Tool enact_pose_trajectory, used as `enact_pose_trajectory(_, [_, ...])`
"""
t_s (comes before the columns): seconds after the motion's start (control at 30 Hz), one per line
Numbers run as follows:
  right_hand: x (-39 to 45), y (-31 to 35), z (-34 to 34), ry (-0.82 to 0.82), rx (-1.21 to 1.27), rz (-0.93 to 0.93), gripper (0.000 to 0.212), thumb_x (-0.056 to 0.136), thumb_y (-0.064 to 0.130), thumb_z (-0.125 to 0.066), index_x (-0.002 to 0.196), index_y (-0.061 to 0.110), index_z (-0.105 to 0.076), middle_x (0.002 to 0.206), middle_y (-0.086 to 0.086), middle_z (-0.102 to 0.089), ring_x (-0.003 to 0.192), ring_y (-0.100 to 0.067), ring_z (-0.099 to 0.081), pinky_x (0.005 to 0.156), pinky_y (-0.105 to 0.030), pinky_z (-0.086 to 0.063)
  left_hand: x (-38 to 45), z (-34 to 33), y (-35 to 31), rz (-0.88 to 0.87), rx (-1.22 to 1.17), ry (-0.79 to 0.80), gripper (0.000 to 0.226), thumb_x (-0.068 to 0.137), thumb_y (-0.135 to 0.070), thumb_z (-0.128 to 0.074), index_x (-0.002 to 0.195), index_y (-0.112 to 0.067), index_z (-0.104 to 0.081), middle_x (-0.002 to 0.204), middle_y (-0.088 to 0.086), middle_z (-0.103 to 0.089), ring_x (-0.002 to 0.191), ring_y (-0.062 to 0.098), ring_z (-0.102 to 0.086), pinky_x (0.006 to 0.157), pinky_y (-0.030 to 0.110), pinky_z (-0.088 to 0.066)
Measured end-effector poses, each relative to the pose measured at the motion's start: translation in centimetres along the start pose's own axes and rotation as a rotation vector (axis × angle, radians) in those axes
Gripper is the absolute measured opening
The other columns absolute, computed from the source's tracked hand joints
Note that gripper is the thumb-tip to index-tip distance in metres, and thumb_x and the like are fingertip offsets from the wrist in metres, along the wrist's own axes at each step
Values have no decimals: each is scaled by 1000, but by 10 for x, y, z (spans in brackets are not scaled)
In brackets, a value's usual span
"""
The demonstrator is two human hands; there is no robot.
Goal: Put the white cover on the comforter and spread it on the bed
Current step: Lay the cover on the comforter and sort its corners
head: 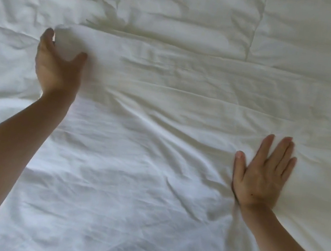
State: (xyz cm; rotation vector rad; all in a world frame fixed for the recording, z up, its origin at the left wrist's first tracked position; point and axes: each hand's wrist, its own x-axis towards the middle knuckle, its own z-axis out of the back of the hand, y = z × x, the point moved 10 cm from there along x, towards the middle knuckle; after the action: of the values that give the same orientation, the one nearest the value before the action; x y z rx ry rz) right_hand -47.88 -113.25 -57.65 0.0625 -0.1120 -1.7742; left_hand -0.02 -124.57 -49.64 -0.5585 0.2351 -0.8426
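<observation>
White bedding fills everything in sight: the white cover (130,174) lies wrinkled across the near part of the bed, its far edge running as a long fold from left to right, and beyond that fold the quilted comforter (180,7) stretches away with stitched seams showing. The right hand (263,174) lies flat on the cover at the right, palm down, fingers straight and close together, creases fanning out from its wrist. The left hand (56,63) reaches farther, at the left end of the fold, thumb spread wide and fingers curved around a raised corner of the cover, though I cannot tell whether it actually grips the cloth.
</observation>
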Motion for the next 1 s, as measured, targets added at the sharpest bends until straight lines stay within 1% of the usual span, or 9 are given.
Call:
enact_pose_trajectory(0.2, [-1, 1, 2, 9, -37, 11, 72, 100, 52, -18, 151, 2, -15, 154, -33, -11, 145, -42, -10, 119, -51, -7, -26, 29, -23, 9, -152, -52, 60, 79, -25, -65, 136, -11, -49, 76, -17, -45, 69, -1, -50, 74, 16, -43])
enact_pose_trajectory(0.3, [-1, 1, 4, 32, -64, 4, 73, 99, 53, -17, 151, 2, -15, 154, -33, -11, 145, -43, -10, 119, -51, -7, -70, 37, -33, -144, -250, 174, 10, 76, -24, -69, 70, -20, -63, 54, -17, -47, 50, -2, -39, 51, 17, -34])
enact_pose_trajectory(0.33, [0, 2, 7, 59, -60, -2, 73, 99, 53, -18, 151, 2, -15, 154, -33, -10, 145, -43, -10, 118, -51, -7, -92, 44, -33, -213, -230, 229, 30, 78, -20, -69, 56, -18, -50, 46, -12, -41, 46, -1, -34, 47, 18, -26])
enact_pose_trajectory(0.5, [-25, -3, 21, 177, 298, -130, 63, 97, 40, -39, 148, 4, -29, 155, -22, -24, 145, -32, -21, 117, -44, -16, -228, 86, 19, -373, -23, 491, 16, 89, -23, -68, 80, -12, -62, 59, -5, -55, 59, -6, -57, 58, 14, -40])
enact_pose_trajectory(0.63, [-129, -11, 46, 117, 1610, -728, 23, 103, 19, -36, 112, 14, -56, 91, 7, -72, 87, -8, -66, 76, -27, -53, -340, 117, 95, -450, 140, 638, 19, 79, -40, -60, 93, -29, -54, 51, -3, -57, 50, 22, -60, 44, 22, -36])
enact_pose_trajectory(0.7, [-170, -16, 68, 98, 1887, -803, 36, 102, 39, -36, 121, 19, -61, 111, 0, -70, 102, -16, -66, 85, -31, -53, -391, 132, 129, -413, 165, 725, 22, 78, -46, -54, 97, -34, -52, 58, -3, -56, 59, 17, -58, 42, 11, -31])
enact_pose_trajectory(0.83, [-201, -84, 108, -79, 2008, -908, 55, 100, 52, -28, 92, 27, -77, 99, 3, -75, 93, -15, -71, 81, -29, -57, -461, 172, 171, -403, 198, 722, 28, 74, -43, -45, 98, -31, -52, 51, -5, -56, 37, 25, -53, 40, 17, -30])
enact_pose_trajectory(0.9, [-197, -119, 118, -117, 1924, -873, 32, 95, 43, -50, 110, 22, -68, 107, 1, -73, 101, -18, -68, 92, -38, -54, -485, 190, 178, -412, 240, 714, 29, 74, -42, -44, 99, -28, -51, 47, -1, -55, 34, 27, -52, 40, 18, -29])
enact_pose_trajectory(1.0, [-204, -165, 116, -3, 1634, -974, 50, 76, 22, -75, 122, 9, -61, 107, -4, -70, 93, -22, -69, 88, -43, -54, -528, 215, 183, -444, 246, 765, 26, 75, -40, -44, 97, -28, -51, 48, -3, -57, 36, 24, -53, 38, 16, -26])
